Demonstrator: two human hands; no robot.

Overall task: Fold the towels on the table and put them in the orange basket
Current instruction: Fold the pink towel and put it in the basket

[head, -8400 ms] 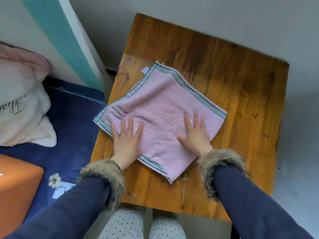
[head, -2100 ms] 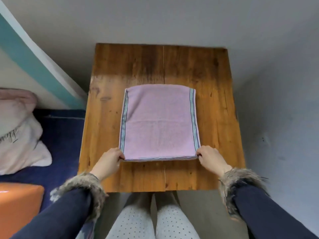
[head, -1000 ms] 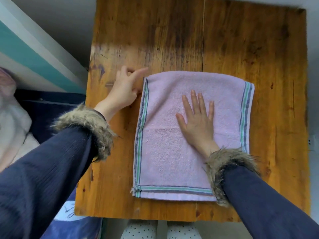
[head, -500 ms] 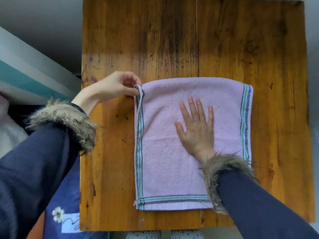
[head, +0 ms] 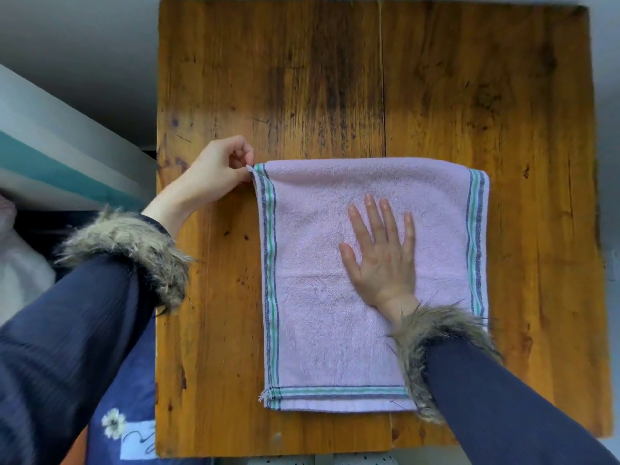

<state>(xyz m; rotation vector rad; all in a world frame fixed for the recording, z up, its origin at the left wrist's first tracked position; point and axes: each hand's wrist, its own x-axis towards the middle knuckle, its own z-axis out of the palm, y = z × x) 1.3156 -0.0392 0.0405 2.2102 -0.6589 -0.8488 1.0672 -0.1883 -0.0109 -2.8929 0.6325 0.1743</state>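
under r hand (head: 382, 260), towel (head: 322, 330); l hand (head: 218, 172) pinches corner.

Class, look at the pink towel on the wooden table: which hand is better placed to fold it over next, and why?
The left hand: its grip already pinches the far-left corner of the pink striped towel. The right hand lies flat and open mid-towel, likely serving to pin it to the wooden table.

The bench (head: 335, 78) is varnished wood, amber with dark grain streaks, scratches and a faint sheen at 10 o'clock. The towel (head: 318, 330) is soft matt terry cloth, pink, with flat woven green and grey stripes along its edges. The sleeves (head: 67, 347) are fine-ribbed navy knit, their cuffs (head: 134, 243) shaggy brown fur.
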